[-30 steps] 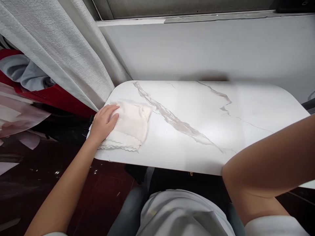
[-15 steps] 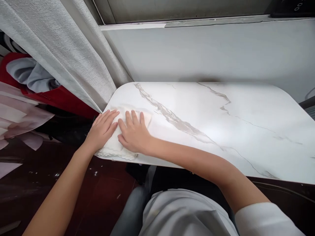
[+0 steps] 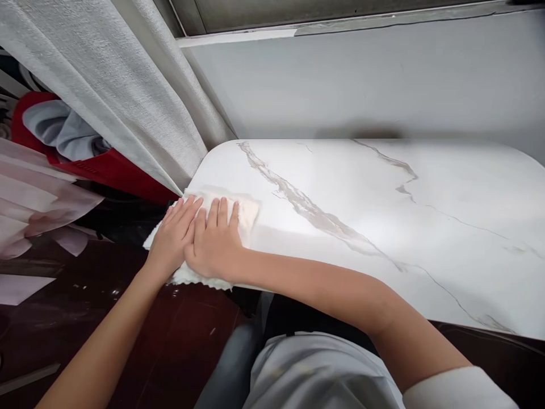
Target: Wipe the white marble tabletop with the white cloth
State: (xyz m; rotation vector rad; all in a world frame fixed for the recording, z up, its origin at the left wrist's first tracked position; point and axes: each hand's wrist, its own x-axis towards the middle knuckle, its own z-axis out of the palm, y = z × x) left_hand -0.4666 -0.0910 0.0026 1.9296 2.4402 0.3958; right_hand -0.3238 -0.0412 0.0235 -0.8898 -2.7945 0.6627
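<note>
2 bare hands lie on a cream-white cloth [image 3: 248,217] at the near left corner of a marble-patterned counter [image 3: 426,244]. The left hand [image 3: 171,234] and the right hand [image 3: 216,238] rest side by side, touching, palms down, fingers stretched out. Neither is clenched and no grip shows, though what lies beneath the palms is hidden. The step in hand looks to be flattening or steadying the cloth. A next move would seem to call for light, even pressure, with 1 hand anchoring the fabric if the other slides or lifts, since loose layers could ruck up near the counter's rim.

Largely covered by the hands, the cloth looks soft, with a wavy border along the counter's front edge that seems to jut past it. Its left side appears to reach beyond the counter's left edge. A fuzzy-looking, warmer-toned patch shows at its right side. It seems folded into more than 1 layer; the count cannot be told.
</note>
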